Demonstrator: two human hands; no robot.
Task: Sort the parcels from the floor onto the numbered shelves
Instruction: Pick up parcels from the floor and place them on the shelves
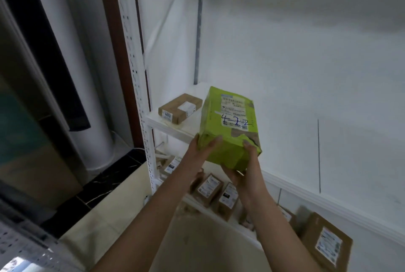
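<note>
Head view puts you in front of the white shelving unit [134, 70], its upper shelf [169, 129] at hand height. Brown parcels [208, 188] sit on the shelf below. You hold the green parcel [228, 131] tilted above the upper shelf's front edge, just right of the small brown box [179, 108] tagged 4013. Whether its far end touches the board cannot be told. Your left hand [202, 150] grips the near left corner, thumb laid across the near face. Your right hand [246, 168] cups it from underneath, thumb pressed up the front. Blue handwriting [236, 121] on its label seems to read 4-2-2. You appear to be at the placing step. Next, check that number against the shelf, slide the parcel in without knocking the brown box, then let go.
</note>
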